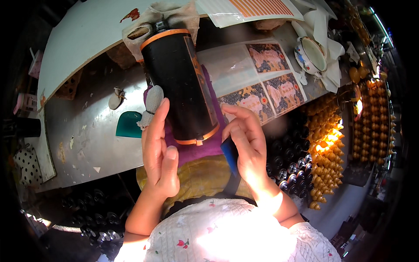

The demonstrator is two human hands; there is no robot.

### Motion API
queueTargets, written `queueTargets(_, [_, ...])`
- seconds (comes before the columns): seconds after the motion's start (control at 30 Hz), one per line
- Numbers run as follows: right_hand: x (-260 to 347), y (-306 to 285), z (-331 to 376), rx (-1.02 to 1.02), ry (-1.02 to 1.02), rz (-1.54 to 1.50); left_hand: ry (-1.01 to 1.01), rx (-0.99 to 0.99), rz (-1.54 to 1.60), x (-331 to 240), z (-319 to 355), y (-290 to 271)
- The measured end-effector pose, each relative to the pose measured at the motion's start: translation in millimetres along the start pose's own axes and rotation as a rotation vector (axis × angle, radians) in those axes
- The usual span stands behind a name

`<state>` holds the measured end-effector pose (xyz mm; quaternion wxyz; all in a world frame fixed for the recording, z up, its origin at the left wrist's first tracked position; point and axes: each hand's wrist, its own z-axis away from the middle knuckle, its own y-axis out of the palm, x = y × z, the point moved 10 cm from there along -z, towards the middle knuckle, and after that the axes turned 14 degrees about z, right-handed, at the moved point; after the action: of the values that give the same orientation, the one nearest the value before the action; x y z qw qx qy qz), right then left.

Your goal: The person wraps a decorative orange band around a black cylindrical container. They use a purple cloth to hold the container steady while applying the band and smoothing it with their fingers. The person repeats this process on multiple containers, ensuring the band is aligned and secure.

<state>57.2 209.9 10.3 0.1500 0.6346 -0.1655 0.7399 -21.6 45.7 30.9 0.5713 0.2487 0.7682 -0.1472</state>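
A black cylinder with orange-gold rims (180,83) lies on a purple cloth (205,149), its near end towards me. My left hand (159,153) is at the cylinder's left side, fingers stretched and holding nothing; I cannot tell whether it touches. At the near right end, my right hand (248,146) has its fingers curled round a flat blue scraper (229,156). A tied grey cloth pad (154,99) is just beyond my left fingertips. Left of that hand, a teal scraper (129,124) rests on the metal table.
Printed transfer sheets (286,91) cover the table to the right, with an enamel bowl (310,56) beyond them. Another tied grey pad (115,100) lies left. Rows of gold gourd-shaped pieces (327,153) stand at the right, and black pieces (94,214) sit below the table's left edge.
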Motion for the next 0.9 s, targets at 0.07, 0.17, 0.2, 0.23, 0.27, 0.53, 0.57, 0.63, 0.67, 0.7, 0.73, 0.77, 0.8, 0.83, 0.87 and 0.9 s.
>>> queueTargets(0.07, [3.2, -1.0, -4.7, -0.013, -0.030, 0.013, -0.015, -0.036, -0.024, -1.0, 3.0, -6.0])
queueTargets(0.17, [14.0, -1.6, -2.0, -0.034, -0.154, 0.196, -0.052, -0.052, -0.107, 2.1, 4.4, -4.8])
queueTargets(0.2, [18.4, -0.5, 0.7, -0.040, -0.209, 0.283, -0.062, -0.052, -0.122, 2.1, 4.4, -2.6])
queueTargets(0.23, [16.7, 3.2, 1.6, -0.017, -0.196, 0.299, -0.073, -0.052, -0.137, 1.5, 3.8, 0.2])
queueTargets(0.27, [16.5, 7.1, 3.2, 0.002, -0.182, 0.318, -0.130, -0.056, -0.089, 2.3, 1.6, 4.0])
queueTargets(0.53, [17.3, 22.3, -2.0, 0.044, -0.182, 0.464, -0.125, -0.003, -0.275, 5.1, -7.3, 7.3])
queueTargets(0.57, [16.3, 22.1, -2.2, 0.052, -0.184, 0.472, -0.121, 0.005, -0.311, 4.9, -7.7, 8.4])
queueTargets(0.63, [14.4, 21.1, -2.5, 0.064, -0.186, 0.486, -0.128, 0.001, -0.329, 5.7, -8.7, 9.0])
queueTargets(0.67, [13.6, 21.0, -2.8, 0.071, -0.187, 0.492, -0.132, -0.004, -0.339, 5.7, -8.8, 9.1])
queueTargets(0.7, [12.8, 20.5, -3.3, 0.075, -0.188, 0.499, -0.131, -0.004, -0.359, 4.6, -9.2, 9.7])
queueTargets(0.73, [12.8, 20.4, -3.3, 0.075, -0.190, 0.497, -0.130, -0.004, -0.380, 3.1, -9.7, 10.3])
queueTargets(0.77, [13.0, 19.9, -3.3, 0.071, -0.192, 0.496, -0.128, -0.001, -0.400, 2.2, -10.8, 11.2])
queueTargets(0.8, [13.8, 20.2, -3.2, 0.063, -0.195, 0.487, -0.114, -0.008, -0.435, 1.3, -11.6, 12.0])
queueTargets(0.83, [14.3, 20.0, -3.0, 0.058, -0.197, 0.481, -0.101, -0.016, -0.470, 0.8, -12.3, 13.0])
queueTargets(0.87, [14.5, 20.1, -2.8, 0.055, -0.199, 0.475, -0.088, -0.026, -0.505, 0.4, -12.3, 13.2])
queueTargets(0.9, [14.4, 20.0, -2.4, 0.055, -0.200, 0.471, -0.083, -0.031, -0.490, 1.6, -12.3, 13.1])
